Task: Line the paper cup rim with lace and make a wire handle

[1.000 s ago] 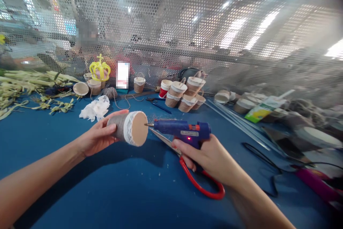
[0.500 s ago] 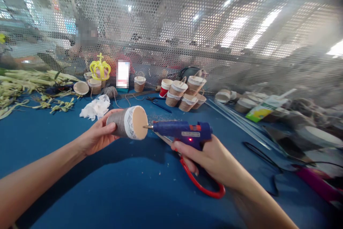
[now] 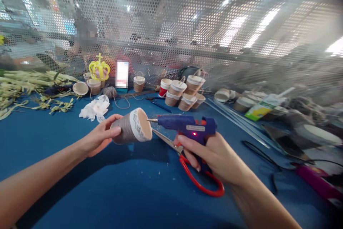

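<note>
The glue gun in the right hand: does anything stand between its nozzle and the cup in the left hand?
Nothing visible does. The glue gun has its nozzle tip at the white-trimmed end of the cup; whether they touch is hard to tell. The scissors lie on the table below the gun, not between.

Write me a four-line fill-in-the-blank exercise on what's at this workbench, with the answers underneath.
1. A ____ lace band circles the cup in the left hand.
2. The right hand grips a glue gun whose lit light is ____.
3. The scissors lie on a ____ tabletop.
4. The crown is ____.

Missing words: white; red; blue; yellow.
</note>
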Demonstrator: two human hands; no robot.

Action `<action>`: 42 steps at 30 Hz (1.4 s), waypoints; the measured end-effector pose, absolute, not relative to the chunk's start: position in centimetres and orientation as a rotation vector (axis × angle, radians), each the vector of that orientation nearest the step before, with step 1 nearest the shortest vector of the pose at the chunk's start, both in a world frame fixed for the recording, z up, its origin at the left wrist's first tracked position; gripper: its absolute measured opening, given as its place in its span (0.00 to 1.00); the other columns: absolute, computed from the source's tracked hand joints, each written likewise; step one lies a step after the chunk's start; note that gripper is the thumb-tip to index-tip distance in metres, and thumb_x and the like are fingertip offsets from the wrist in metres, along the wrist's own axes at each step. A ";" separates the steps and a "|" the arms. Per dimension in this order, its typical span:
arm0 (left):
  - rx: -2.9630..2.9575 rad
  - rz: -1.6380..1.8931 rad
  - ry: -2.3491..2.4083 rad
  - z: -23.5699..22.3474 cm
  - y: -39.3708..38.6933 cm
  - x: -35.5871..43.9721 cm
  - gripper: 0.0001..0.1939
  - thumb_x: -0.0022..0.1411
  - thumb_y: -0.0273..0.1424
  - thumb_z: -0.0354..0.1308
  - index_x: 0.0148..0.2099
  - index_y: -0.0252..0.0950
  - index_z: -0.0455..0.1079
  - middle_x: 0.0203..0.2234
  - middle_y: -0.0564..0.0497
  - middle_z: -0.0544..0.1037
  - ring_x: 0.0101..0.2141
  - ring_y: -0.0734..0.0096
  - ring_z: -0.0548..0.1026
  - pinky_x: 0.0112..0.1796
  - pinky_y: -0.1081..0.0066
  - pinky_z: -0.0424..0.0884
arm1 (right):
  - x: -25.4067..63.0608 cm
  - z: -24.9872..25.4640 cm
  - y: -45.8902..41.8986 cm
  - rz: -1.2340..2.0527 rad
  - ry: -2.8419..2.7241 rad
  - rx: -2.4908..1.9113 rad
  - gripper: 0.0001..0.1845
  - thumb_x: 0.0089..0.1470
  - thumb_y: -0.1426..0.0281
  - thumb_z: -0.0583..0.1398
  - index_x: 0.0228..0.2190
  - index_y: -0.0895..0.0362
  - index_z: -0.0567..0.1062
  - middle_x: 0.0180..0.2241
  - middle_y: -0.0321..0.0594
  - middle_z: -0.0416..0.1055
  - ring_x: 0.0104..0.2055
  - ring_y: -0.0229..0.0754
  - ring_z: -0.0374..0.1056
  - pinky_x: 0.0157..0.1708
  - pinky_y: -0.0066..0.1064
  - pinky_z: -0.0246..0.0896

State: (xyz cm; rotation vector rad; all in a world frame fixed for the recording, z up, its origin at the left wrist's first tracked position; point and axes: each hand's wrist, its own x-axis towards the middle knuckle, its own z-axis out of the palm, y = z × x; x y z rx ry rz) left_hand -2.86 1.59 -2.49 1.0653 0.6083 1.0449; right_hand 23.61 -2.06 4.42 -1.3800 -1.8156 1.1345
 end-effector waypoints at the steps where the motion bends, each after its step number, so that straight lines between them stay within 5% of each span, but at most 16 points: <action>1: 1.058 1.007 0.588 -2.5 1.6 -2.9 0.18 0.47 0.35 0.64 0.41 0.36 0.66 0.33 0.49 0.72 0.32 0.70 0.72 0.32 0.74 0.67 | 23.6 4.4 -2.1 1.139 -1.804 -1.367 0.18 0.50 0.57 0.55 0.22 0.58 0.69 0.09 0.31 0.60 0.13 0.33 0.57 0.19 0.26 0.57; 6: 0.992 0.714 0.423 -1.9 1.2 -2.9 0.26 0.45 0.32 0.64 0.48 0.34 0.64 0.39 0.41 0.73 0.39 0.56 0.73 0.39 0.61 0.67 | 23.6 4.5 -2.2 1.153 -1.761 -1.335 0.17 0.50 0.56 0.55 0.24 0.58 0.69 0.08 0.29 0.59 0.12 0.31 0.53 0.15 0.25 0.53; 13: 1.471 0.754 0.708 -1.9 0.5 -2.2 0.30 0.41 0.28 0.66 0.48 0.34 0.63 0.31 0.47 0.74 0.36 0.61 0.71 0.37 0.65 0.66 | 23.3 4.5 -2.5 1.065 -1.832 -1.350 0.18 0.50 0.57 0.55 0.19 0.59 0.69 0.09 0.31 0.60 0.13 0.32 0.56 0.19 0.25 0.57; 18: 1.727 0.989 0.900 -2.7 0.6 -2.2 0.35 0.43 0.27 0.64 0.53 0.39 0.55 0.43 0.46 0.69 0.44 0.59 0.67 0.45 0.64 0.63 | 22.9 4.4 -2.6 0.972 -1.937 -1.506 0.24 0.48 0.58 0.56 0.09 0.56 0.62 0.09 0.34 0.62 0.14 0.33 0.59 0.20 0.25 0.59; 42: 2.281 1.189 1.168 -2.2 0.8 -2.2 0.30 0.47 0.31 0.62 0.52 0.39 0.54 0.44 0.44 0.66 0.44 0.56 0.66 0.44 0.61 0.62 | 22.3 4.2 -2.7 0.932 -1.917 -1.750 0.19 0.43 0.59 0.59 0.10 0.56 0.63 0.09 0.33 0.63 0.13 0.34 0.59 0.16 0.25 0.58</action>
